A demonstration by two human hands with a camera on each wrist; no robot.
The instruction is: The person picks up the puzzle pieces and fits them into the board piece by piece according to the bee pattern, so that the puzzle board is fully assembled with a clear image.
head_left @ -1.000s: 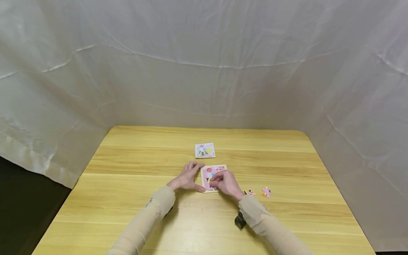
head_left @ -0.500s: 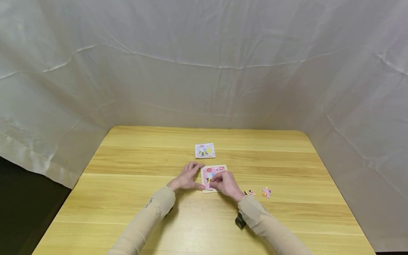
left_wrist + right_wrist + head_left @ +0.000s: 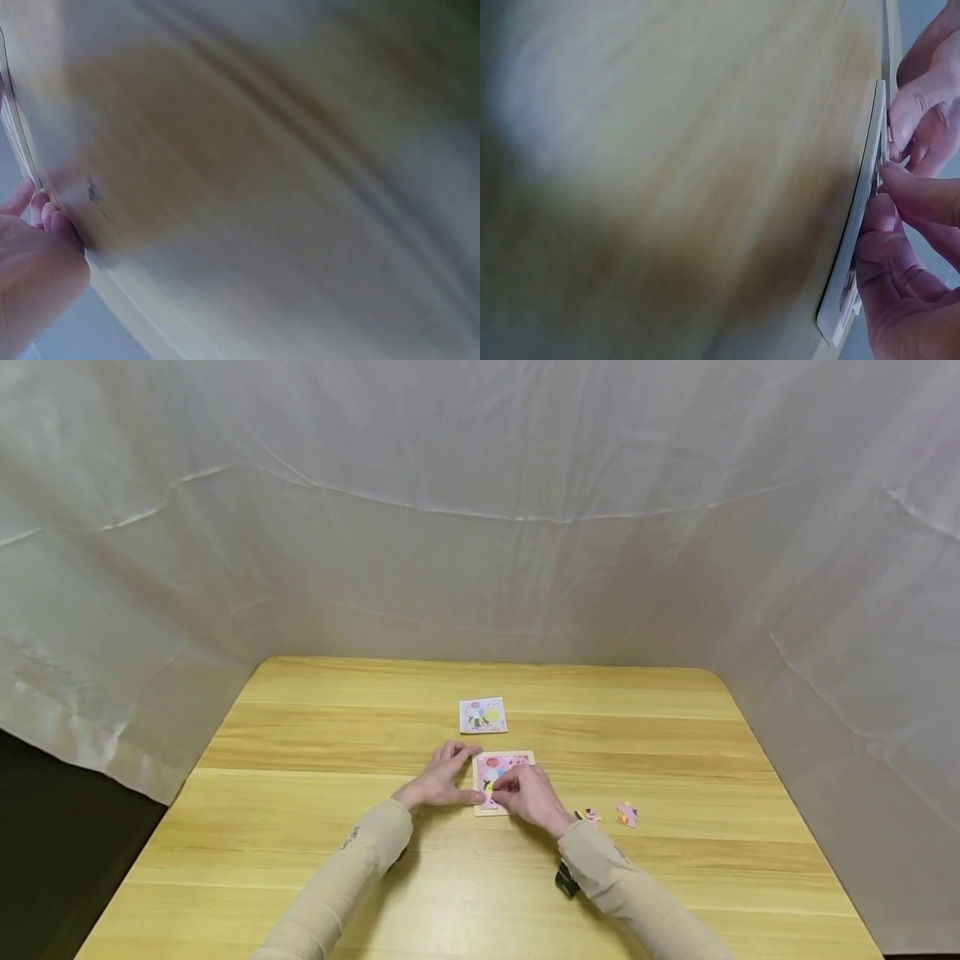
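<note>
A small pink puzzle board (image 3: 512, 762) lies flat on the wooden table (image 3: 300, 827). My left hand (image 3: 476, 774) rests beside the board's left edge, fingers straight, thumb and forefinger touching that edge. Over the board's near half, my right hand (image 3: 496, 790) has curled fingers that pinch a small puzzle piece (image 3: 490, 787) against the board. In the right wrist view the board (image 3: 853, 255) shows edge-on with the fingertips (image 3: 907, 187) closed at its surface. The left wrist view is blurred; only my left hand (image 3: 34, 262) and the table show.
A picture card (image 3: 482, 714) lies just beyond the board. Two loose pink pieces (image 3: 626, 813) (image 3: 591, 815) sit to the right of my right forearm. White sheeting hangs close behind and beside the table.
My right hand has crept a little leftward over the board with the piece. The left hand has stayed at the board's edge.
</note>
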